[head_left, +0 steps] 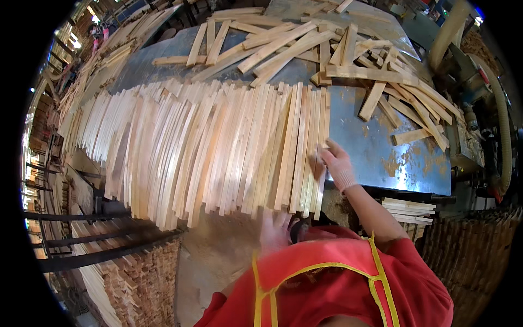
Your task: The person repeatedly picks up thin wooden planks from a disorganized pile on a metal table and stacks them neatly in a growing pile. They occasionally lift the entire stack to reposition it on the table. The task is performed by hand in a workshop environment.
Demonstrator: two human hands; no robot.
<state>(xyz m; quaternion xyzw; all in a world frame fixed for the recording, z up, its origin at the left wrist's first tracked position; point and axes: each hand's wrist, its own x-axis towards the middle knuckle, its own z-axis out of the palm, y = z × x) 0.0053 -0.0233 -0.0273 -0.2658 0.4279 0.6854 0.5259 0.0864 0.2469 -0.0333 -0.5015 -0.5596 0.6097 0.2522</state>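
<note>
A long row of narrow wooden slats [239,147] lies side by side across the metal table, their near ends sticking out past its front edge. At the row's right end my right hand [336,163], in a pale glove, touches the outermost slat with its fingers partly stretched out. My left hand [274,229], also pale-gloved, is smeared by motion at the near ends of the slats, right of the row's middle. Its fingers cannot be made out, nor whether it holds anything.
Behind the row, loose boards [289,49] lie in a jumbled heap reaching to the right. The blue-grey metal tabletop [403,158] shows at right. Stacked wood [136,272] stands below left behind dark rails [92,259]; another stack [468,250] stands at right, near a hose [501,114].
</note>
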